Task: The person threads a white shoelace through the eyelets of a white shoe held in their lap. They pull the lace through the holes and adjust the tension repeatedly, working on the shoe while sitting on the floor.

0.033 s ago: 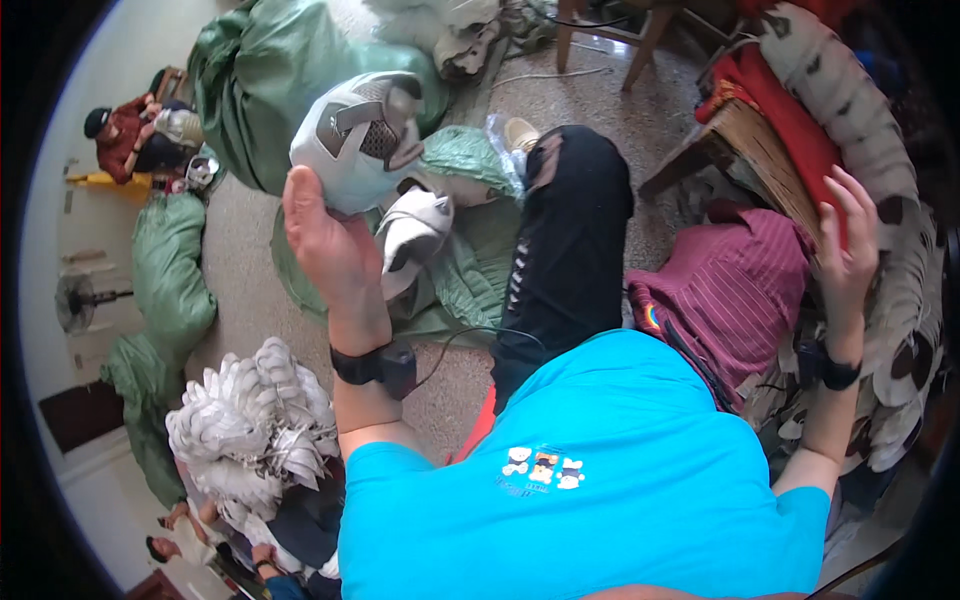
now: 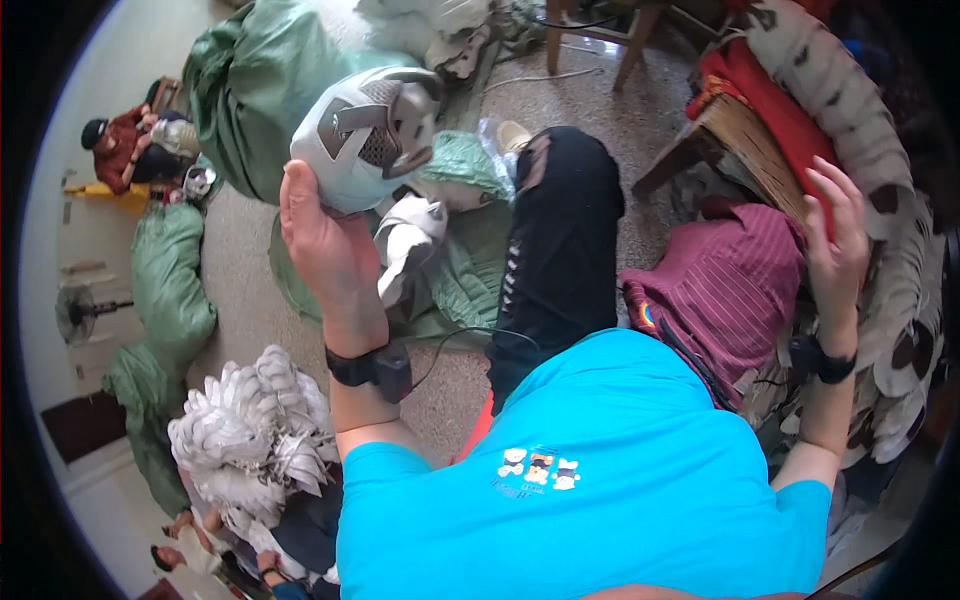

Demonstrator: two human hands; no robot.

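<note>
My left hand is closed on a white and grey shoe upper with a mesh panel, held up over the floor. Its thumb shows at the near edge; the other fingers are hidden behind the upper. A second white upper lies just beyond my left wrist, on green sacking. On the right, my right hand is raised with its fingers apart and nothing in it. It is beside a red cloth on a wooden stool and a long curved row of nested pale uppers.
A heap of white uppers is at the left. Bulging green sacks stand on the speckled floor. My black-trousered knee juts forward, beside maroon striped cloth. Two other people sit at the far left, near a fan.
The upper in my left hand has turned slightly, showing more of its opening. My right hand is a little farther left in view, and the whole view has shifted slightly.
</note>
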